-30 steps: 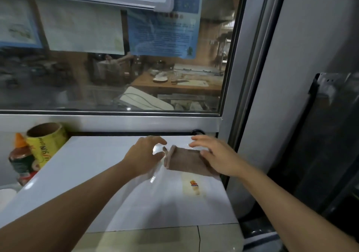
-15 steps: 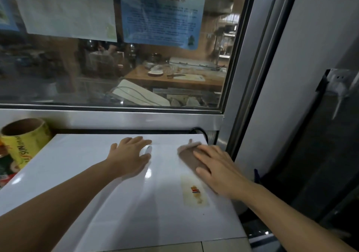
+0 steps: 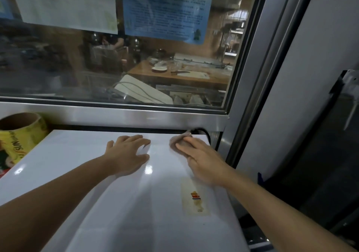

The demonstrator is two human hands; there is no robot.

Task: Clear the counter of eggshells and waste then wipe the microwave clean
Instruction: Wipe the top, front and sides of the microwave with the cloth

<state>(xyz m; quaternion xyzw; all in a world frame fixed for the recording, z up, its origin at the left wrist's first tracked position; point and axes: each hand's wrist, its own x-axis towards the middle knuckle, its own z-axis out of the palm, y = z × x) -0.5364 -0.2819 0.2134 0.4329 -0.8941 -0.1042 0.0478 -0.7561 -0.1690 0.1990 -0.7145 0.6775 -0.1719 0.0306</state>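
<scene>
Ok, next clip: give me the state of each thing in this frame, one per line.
Left hand: flat, palm down on the microwave top, holding nothing.
Right hand: pressing the cloth down.
Cloth: bunched under the right fingers, near the back right corner.
Microwave top: glossy, with a stained sticker near its right edge.
Tape roll: standing left of the microwave, partly out of frame.
Window: shut, papers stuck on it.

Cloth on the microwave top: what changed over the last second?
The right hand went from holding the brown cloth at its edge to pressing flat on it, and pushed it toward the back right corner of the microwave top. The left hand opened from loosely curled to flat beside it. The worn sticker and the yellow roll stayed put.
</scene>
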